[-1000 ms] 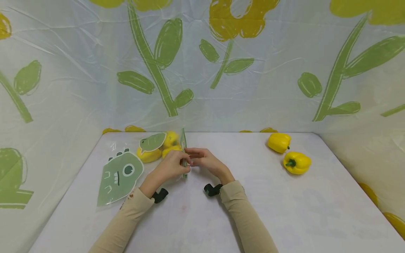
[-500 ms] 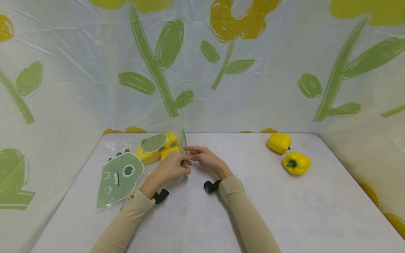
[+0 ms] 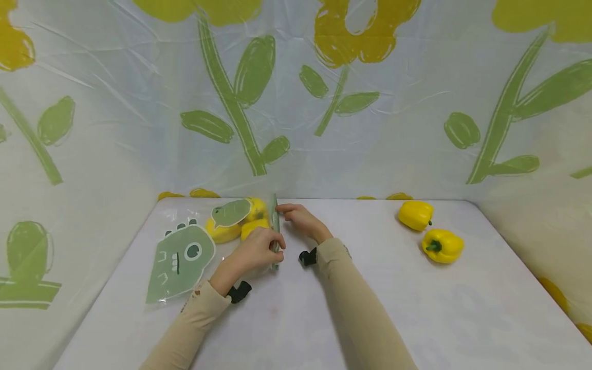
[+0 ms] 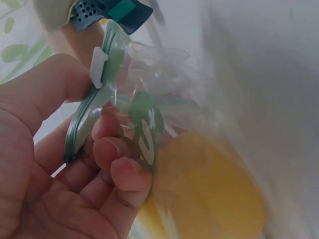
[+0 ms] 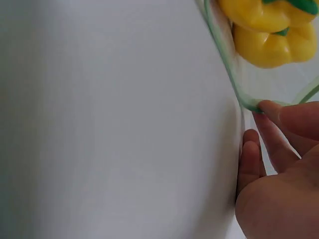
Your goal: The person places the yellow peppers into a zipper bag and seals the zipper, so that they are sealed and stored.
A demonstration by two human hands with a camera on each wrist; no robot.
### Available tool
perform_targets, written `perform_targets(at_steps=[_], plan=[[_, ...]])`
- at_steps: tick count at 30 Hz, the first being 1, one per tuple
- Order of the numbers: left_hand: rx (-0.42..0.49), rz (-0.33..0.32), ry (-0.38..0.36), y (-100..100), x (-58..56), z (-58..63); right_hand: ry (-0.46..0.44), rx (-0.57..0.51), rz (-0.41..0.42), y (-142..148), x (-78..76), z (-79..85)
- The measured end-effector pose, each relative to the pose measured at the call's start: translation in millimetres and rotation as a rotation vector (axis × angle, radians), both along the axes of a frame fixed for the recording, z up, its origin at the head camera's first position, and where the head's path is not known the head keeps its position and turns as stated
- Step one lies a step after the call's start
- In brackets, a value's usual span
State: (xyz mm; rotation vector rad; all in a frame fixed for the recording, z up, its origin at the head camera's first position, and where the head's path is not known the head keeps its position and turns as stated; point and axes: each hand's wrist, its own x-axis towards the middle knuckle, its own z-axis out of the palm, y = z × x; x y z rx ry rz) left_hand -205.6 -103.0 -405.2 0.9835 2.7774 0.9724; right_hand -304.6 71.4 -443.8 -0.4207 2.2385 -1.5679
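A clear zip bag (image 3: 226,246) lies on its side at the left of the table, printed with a green one-eyed monster and a green speech bubble. Several yellow bell peppers (image 4: 214,194) are inside, near its mouth. My left hand (image 3: 259,246) pinches the green zip strip by its near end; a white slider (image 4: 98,67) sits on the strip beside the thumb. At the strip's far part, my right hand (image 3: 300,221) pinches the green rim (image 5: 227,67) with its fingertips. In the head view the mouth stands upright, seen edge-on.
Two more yellow bell peppers, one farther back (image 3: 415,215) and one nearer (image 3: 442,246), lie on the right of the white table (image 3: 370,308). A flower-printed curtain (image 3: 370,128) encloses the back and sides.
My right hand has moved away from me along the zip strip, to its far part. The left hand keeps its pinch on the strip. The head view has shifted slightly.
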Motion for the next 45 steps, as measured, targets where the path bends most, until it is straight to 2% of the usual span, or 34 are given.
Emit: perform_targets(at_steps=[7, 12, 22, 34, 45], plan=[[0.041, -0.022, 0.040, 8, 0.1, -7.0, 0.004, -0.081, -0.031, 25, 3.1, -0.5], [0.077, -0.014, 0.017, 14, 3.0, -12.1, -0.014, -0.073, -0.031, 37, 6.2, -3.2], [0.103, -0.022, -0.027, 18, 4.3, -16.6, -0.021, -0.079, -0.004, 40, 10.7, -9.4], [0.092, -0.023, -0.077, 21, 8.2, -9.4, -0.057, -0.093, -0.017, 41, 15.0, -4.1], [0.079, -0.022, -0.059, 23, 5.1, -14.9, -0.082, -0.114, -0.068, 41, 17.8, -5.9]])
